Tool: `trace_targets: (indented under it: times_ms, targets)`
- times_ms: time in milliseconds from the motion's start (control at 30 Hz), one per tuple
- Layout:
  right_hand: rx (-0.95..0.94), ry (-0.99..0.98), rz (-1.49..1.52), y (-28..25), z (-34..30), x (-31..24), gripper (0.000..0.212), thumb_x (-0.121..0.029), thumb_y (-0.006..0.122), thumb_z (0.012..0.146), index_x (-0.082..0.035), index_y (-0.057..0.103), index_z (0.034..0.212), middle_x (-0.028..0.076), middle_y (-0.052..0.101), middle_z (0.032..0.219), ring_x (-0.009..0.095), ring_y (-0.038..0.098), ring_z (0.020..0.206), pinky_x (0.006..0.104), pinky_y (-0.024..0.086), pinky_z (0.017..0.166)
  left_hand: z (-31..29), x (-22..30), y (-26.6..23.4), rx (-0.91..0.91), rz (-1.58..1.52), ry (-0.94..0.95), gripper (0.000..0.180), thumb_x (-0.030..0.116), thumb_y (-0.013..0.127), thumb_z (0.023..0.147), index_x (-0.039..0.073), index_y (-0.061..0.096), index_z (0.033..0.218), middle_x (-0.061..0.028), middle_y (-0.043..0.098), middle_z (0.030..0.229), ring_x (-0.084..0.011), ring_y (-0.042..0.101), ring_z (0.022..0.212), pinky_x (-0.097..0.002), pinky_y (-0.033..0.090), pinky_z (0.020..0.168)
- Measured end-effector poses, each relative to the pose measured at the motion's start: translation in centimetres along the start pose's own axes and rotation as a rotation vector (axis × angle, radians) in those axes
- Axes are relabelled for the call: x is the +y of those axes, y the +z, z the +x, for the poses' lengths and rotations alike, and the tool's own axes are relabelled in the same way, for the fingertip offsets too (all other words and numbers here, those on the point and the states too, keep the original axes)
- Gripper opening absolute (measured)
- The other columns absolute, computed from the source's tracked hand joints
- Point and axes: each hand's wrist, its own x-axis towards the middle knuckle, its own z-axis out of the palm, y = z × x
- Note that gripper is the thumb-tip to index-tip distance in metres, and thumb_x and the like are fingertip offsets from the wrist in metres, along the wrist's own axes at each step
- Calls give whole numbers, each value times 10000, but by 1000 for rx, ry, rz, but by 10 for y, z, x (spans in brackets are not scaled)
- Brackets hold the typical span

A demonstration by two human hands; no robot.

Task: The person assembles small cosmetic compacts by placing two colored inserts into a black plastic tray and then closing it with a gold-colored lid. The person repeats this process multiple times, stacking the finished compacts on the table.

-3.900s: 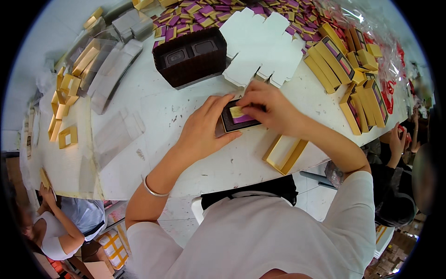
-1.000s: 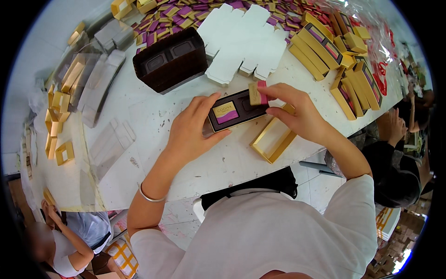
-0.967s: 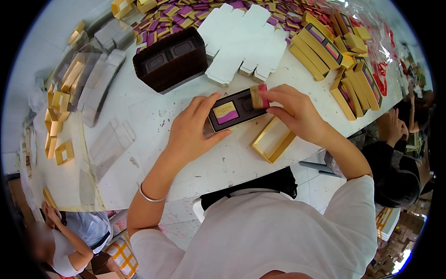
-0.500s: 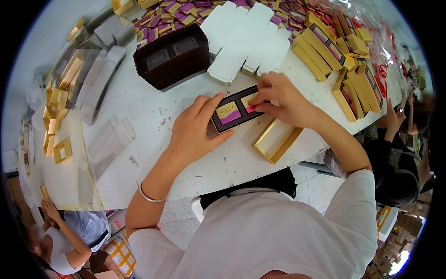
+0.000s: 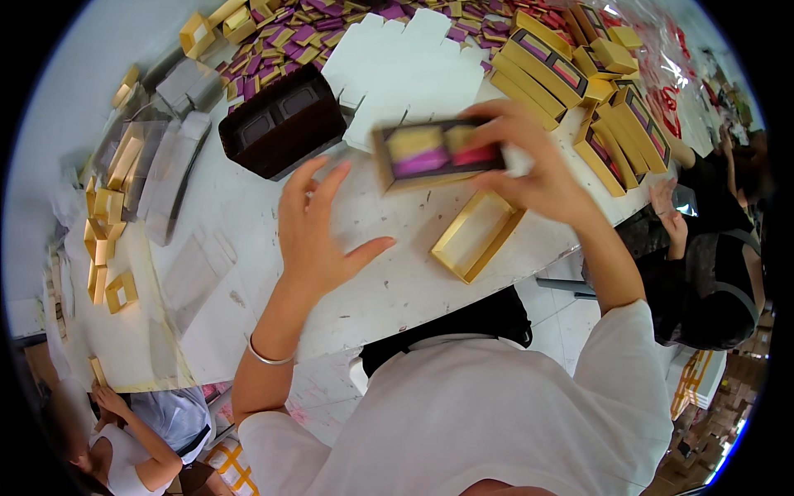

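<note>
My right hand (image 5: 529,157) grips the right end of a small gold box (image 5: 422,154) and holds it above the table, blurred by motion. In the box's dark insert lie two gold-wrapped pieces, one with a purple band and one with a pink band. My left hand (image 5: 314,231) is apart from the box, fingers spread, holding nothing. Below my right hand, an open gold frame-like box sleeve (image 5: 473,273) lies on the table. Beyond my left hand stands a stack of dark brown plastic trays (image 5: 281,124), next to white unfolded cardboard (image 5: 397,74).
Several filled gold boxes (image 5: 538,70) are piled at the far right, near red ribbon and clear wrap. Purple-and-gold pieces (image 5: 289,37) heap at the back. Clear plastic sleeves (image 5: 169,174) and gold box parts (image 5: 103,211) line the left. Other people sit at both sides.
My left hand has let go of the box and drawn back, opening. My right hand has gone from pressing the pink-banded piece to gripping the box, which is now lifted.
</note>
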Motion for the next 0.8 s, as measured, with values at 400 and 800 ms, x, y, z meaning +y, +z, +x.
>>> trace_targets:
  times_ms: [400,800]
  targets:
    - [114,168,-942,-53,-92,1,315,-45,716,704,-32,588,991,130,570,1157,332,529,1064,379,406,911,-17,86,39,-377,108,114,798,427,711,674,65,419,1323,-151,497,1119,-259,462,894,-375,345,762]
    - [-205,-433,-544,76,129,-3,56,-51,644,746,-20,611,779,106,581,864,296,544,861,381,445,774,-4,-4,-18,-407,-271,-147,720,255,775,641,78,459,1263,-98,552,1083,-251,493,884,-365,383,850]
